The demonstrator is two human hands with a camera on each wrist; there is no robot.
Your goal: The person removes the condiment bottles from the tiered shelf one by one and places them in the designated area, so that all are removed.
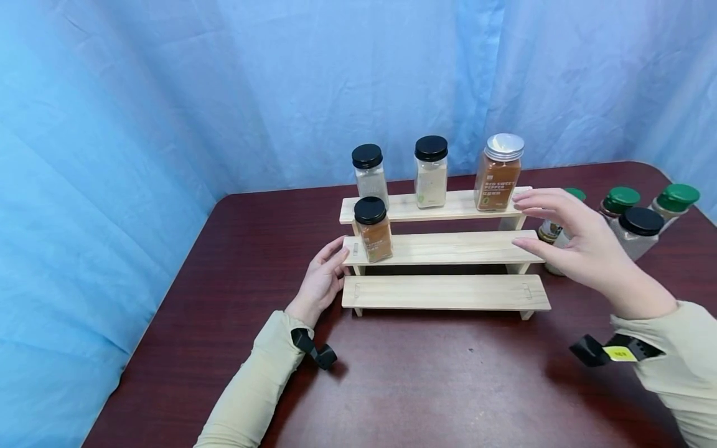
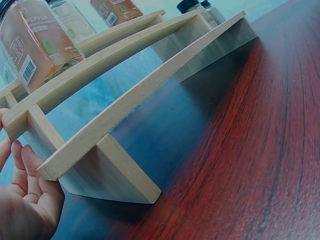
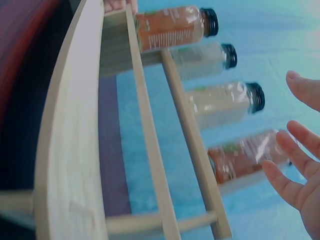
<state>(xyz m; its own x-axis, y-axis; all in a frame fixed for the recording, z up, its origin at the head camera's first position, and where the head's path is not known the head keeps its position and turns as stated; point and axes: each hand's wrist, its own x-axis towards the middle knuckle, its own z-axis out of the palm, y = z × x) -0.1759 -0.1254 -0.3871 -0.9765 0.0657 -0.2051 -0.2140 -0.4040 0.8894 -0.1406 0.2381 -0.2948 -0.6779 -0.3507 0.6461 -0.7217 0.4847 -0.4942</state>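
Observation:
A three-tier wooden shelf rack (image 1: 448, 292) stands on the table. My left hand (image 1: 323, 280) grips the left end of its middle tier, thumb near the top edge and fingers lower, as the left wrist view also shows. Beside that thumb, a black-capped jar of orange-brown spice (image 1: 376, 239) stands on the middle tier. The top tier bears a black-capped clear jar (image 1: 371, 180), a black-capped jar of pale powder (image 1: 431, 180) and a silver-lidded red sweet pepper jar (image 1: 497, 180). My right hand (image 1: 588, 249), thumb and fingers spread apart, hovers at the rack's right side, holding nothing.
Right of the rack, partly behind my right hand, several more jars stand on the dark red table (image 1: 269, 249), including a green-capped jar (image 1: 676, 199) and a black-capped jar (image 1: 637, 231). A blue curtain (image 1: 313, 81) hangs behind the table and along its left side.

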